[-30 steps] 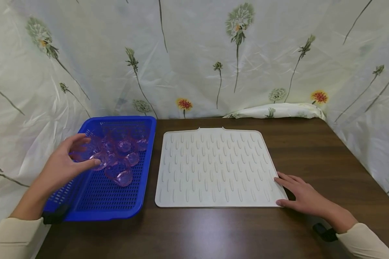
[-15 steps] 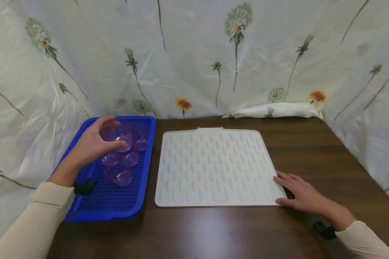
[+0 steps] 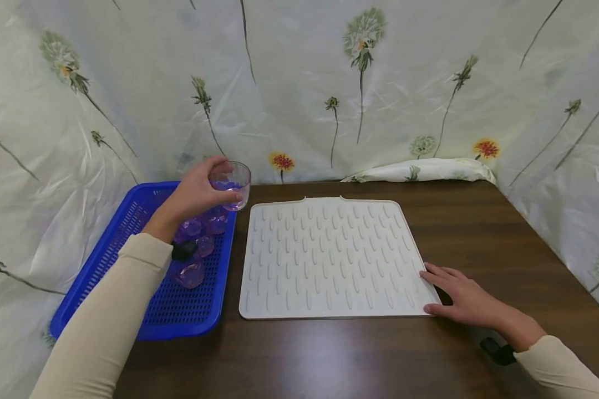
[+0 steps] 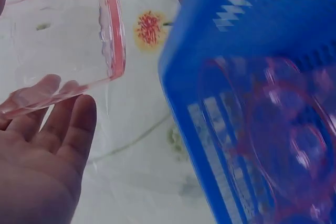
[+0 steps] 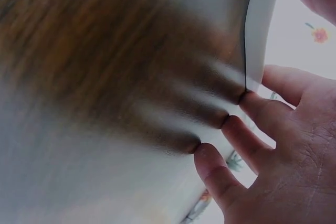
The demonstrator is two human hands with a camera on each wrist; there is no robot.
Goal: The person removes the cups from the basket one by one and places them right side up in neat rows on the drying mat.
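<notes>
My left hand [image 3: 192,191] grips a clear pink-tinted drinking glass [image 3: 239,180], raised above the far right corner of the blue plastic basket [image 3: 221,293]. Fingers and thumb lie on opposite sides of the glass. The left wrist view shows its thick pink base pointing toward the basket. Inside the basket lie several more pink glasses [image 3: 191,275], partly hidden by my left arm. On the right, my right hand [image 3: 464,296] rests at the near right edge of a white ridged drying mat [image 3: 331,257]. Its fingertips touch the table and the mat's edge in the right wrist view.
The dark wood table [image 3: 319,354] carries the basket at left and the mat in the middle. A floral plastic sheet [image 3: 289,83] covers the walls behind and at the sides. A rolled fold of it [image 3: 424,169] lies along the back edge.
My left hand has lifted the glass out of the basket and carried it right and up, past the basket's far rim. The right hand has stayed at the mat's edge.
</notes>
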